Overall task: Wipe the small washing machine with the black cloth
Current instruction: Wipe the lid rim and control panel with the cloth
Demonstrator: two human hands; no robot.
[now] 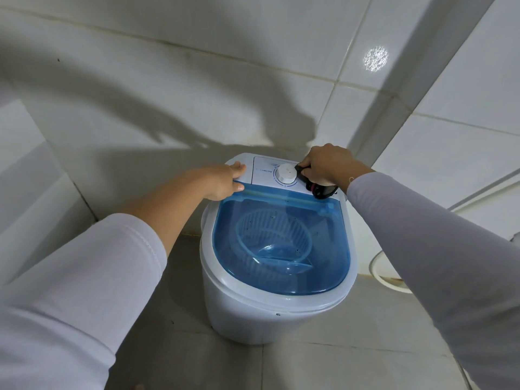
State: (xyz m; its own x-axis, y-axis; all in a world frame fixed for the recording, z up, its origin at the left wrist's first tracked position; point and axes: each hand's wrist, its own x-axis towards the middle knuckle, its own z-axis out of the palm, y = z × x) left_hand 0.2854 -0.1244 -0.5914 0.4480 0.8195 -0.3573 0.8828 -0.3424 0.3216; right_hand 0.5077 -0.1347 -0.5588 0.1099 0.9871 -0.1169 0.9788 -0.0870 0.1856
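Observation:
The small washing machine point(253, 313) is a white tub with a clear blue lid point(281, 243), standing on the tiled floor against the wall. A white basket shows through the lid. Its white control panel at the back carries a round white dial point(286, 173). My left hand point(225, 180) grips the machine's back left edge, fingers curled over the rim. My right hand point(327, 166) holds the bunched black cloth point(316, 187) pressed on the panel just right of the dial. Most of the cloth is hidden under the hand.
White wall tiles rise close behind the machine, with a corner post point(394, 108) at the right. A round white rim point(385, 277) lies on the floor to the right of the machine. Grey floor tiles point(323, 367) spread in front.

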